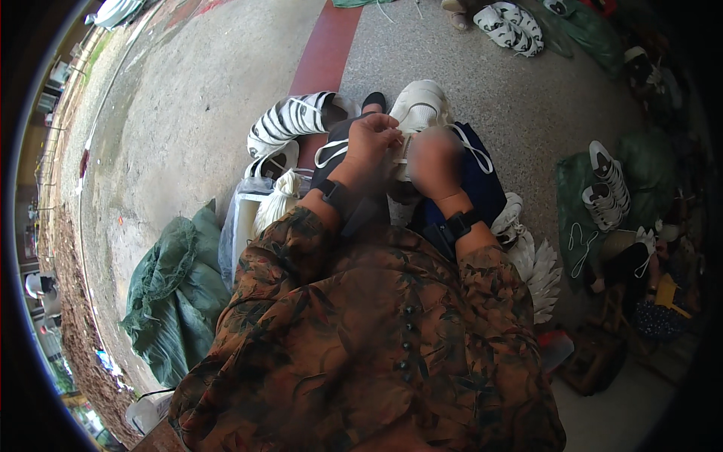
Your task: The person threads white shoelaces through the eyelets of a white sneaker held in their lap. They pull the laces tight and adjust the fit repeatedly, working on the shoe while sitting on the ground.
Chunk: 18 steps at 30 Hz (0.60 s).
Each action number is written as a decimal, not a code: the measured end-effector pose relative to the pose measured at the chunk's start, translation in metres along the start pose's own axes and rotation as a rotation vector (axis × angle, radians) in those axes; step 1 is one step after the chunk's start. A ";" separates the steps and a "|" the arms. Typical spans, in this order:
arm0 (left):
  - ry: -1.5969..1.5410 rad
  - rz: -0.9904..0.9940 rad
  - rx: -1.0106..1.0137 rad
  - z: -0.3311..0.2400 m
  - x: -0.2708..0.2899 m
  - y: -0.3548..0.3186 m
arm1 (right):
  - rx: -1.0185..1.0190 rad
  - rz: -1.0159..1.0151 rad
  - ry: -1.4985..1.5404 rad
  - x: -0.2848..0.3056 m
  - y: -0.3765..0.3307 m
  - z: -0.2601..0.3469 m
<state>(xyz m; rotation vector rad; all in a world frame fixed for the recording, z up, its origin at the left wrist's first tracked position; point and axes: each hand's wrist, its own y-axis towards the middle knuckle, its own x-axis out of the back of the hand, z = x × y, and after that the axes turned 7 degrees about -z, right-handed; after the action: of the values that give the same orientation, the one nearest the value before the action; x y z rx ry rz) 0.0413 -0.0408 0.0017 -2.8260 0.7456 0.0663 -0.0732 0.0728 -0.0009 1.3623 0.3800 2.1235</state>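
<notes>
A white sneaker (422, 105) lies across my lap, its toe pointing away from me. White shoelace (331, 153) loops out to the left of it, and another white lace loop (480, 154) hangs to the right over dark blue cloth (482, 184). My left hand (370, 143) is at the shoe's left side, thumb and fingers pinched together at what looks like a lace end. Over the shoe's right side, my right hand (437, 162) is curled but smeared, so its fingers and anything in them do not show. The hands partly hide the shoe's tongue and opening.
Nested black-and-white striped shoe parts (282, 124) lie to the left, beside a bundle of white laces (279, 200) in a white container. A green sack (177, 290) sits at lower left. More shoe uppers (606, 188) rest on green cloth at right, near another person (636, 260).
</notes>
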 end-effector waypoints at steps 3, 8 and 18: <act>-0.050 0.003 -0.031 -0.005 -0.007 -0.005 | 0.001 0.000 0.004 0.001 0.001 0.001; 0.075 -0.110 -0.185 0.016 -0.008 0.008 | 0.001 0.020 0.005 0.002 0.001 0.002; 0.391 -0.176 -0.371 0.010 -0.006 0.003 | 0.005 0.003 0.032 0.001 0.001 0.000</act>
<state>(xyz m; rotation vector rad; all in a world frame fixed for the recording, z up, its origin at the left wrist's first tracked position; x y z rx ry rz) 0.0350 -0.0384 -0.0078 -3.2964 0.6022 -0.4312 -0.0737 0.0729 0.0002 1.3344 0.3967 2.1503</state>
